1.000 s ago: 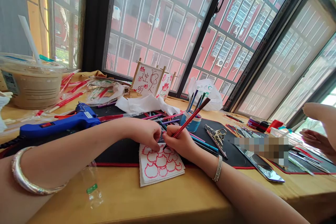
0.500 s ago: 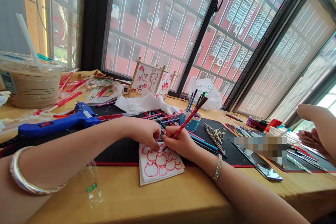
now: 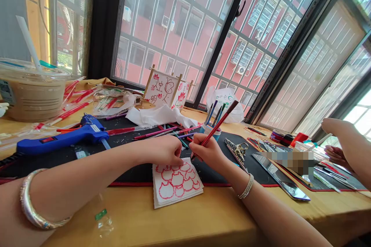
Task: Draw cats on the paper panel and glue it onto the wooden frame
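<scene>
A white paper pad with red rounded, cat-like outlines lies at the front edge of the black mat. My left hand rests on its top edge with the fingers curled; whether they pinch anything is hidden. My right hand grips a dark red pen, tilted with its tip down beside the pad's upper right corner. Behind my right hand stands a blue cup full of pens, with loose pens scattered to its left.
A blue glue gun and a large drink cup are on the left. A phone and hair clip lie to the right. Another person's hand is at far right. Painted panels stand behind.
My right hand with the pen has moved right and slightly up, off the drawing to the pad's corner. My left hand has shifted slightly right. More of the drawing shows.
</scene>
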### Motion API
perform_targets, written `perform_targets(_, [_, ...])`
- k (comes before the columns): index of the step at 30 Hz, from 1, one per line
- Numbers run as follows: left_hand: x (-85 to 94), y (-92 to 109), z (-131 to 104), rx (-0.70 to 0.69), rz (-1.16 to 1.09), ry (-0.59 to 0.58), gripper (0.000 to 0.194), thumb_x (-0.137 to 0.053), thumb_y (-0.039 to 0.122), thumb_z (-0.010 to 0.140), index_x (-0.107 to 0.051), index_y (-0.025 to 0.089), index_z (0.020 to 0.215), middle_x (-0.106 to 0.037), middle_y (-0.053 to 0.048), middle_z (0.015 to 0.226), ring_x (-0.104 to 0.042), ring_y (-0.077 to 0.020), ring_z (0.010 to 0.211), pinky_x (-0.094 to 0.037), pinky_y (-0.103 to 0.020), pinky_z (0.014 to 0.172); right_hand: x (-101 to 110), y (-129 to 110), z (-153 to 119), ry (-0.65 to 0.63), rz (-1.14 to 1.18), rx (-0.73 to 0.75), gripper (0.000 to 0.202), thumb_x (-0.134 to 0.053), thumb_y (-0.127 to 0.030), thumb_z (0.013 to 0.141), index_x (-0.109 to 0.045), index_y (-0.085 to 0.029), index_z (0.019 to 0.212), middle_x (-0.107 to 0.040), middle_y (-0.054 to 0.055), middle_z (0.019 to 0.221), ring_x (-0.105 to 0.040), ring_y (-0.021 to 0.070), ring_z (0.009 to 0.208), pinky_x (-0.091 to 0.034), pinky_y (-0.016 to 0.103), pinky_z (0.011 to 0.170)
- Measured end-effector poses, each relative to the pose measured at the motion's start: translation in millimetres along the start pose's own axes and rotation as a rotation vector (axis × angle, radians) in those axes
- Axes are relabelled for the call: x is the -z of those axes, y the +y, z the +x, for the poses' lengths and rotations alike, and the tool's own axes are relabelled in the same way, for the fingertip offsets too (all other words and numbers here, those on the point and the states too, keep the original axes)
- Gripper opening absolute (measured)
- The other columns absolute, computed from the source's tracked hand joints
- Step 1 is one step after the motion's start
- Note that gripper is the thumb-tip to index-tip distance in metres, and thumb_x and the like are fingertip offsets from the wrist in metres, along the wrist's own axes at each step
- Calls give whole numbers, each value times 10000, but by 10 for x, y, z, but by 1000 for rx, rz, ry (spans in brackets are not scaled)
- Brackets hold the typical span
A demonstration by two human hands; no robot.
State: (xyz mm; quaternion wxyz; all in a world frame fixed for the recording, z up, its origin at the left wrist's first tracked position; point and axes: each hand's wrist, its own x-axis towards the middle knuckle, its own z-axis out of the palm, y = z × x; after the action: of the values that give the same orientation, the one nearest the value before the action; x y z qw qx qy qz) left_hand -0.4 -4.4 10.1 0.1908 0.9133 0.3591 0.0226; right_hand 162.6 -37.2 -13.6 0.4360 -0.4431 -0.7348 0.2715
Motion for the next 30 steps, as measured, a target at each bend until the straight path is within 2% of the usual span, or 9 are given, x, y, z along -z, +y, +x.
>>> perform_targets(6, [102, 5, -59, 23, 8, -88, 193, -529, 386, 662, -534, 192, 668, -586, 4, 683, -503, -127, 613, -342, -238, 512, -46, 9, 15, 57, 111, -26, 245, -496, -220, 660, -307, -199, 506, -329, -102, 382, -345, 40, 316, -297, 167, 342])
perform_targets(11, [44, 24, -36, 74, 26, -26, 243, -496, 426, 686, -505, 190, 628, -564, -3, 632, -474, -124, 556, -306, -241, 465, -101, 81, 4, -13, 84, -5, 270, -500, -222, 676, -301, -200, 496, -309, -98, 385, -339, 42, 332, -274, 163, 335])
perform_targets(16, [-40, 17, 9, 91, 45, 22, 263, -504, 454, 665, -501, 196, 609, -556, -1, 586, -465, -123, 505, -266, -249, 417, -108, 141, -1, -24, -7, 53, 278, -481, -227, 692, -285, -199, 496, -282, -89, 423, -324, 44, 376, -262, 168, 357])
perform_targets(22, [-46, -12, 18, 68, 74, 17, 328, -507, 520, 647, -479, 201, 571, -528, 12, 554, -433, -116, 485, -265, -256, 418, -107, 168, 5, -18, -75, 114, 294, -467, -213, 704, -256, -201, 499, -282, -74, 450, -314, 56, 422, -252, 182, 395])
perform_targets(30, [-48, 3, 17, 92, 61, -3, 352, -501, 542, 636, -538, 194, 659, -560, 3, 592, -446, -121, 498, -272, -262, 437, -99, 172, 14, -21, -122, 148, 292, -459, -178, 664, -235, -194, 479, -234, -73, 467, -233, 54, 457, -208, 187, 416])
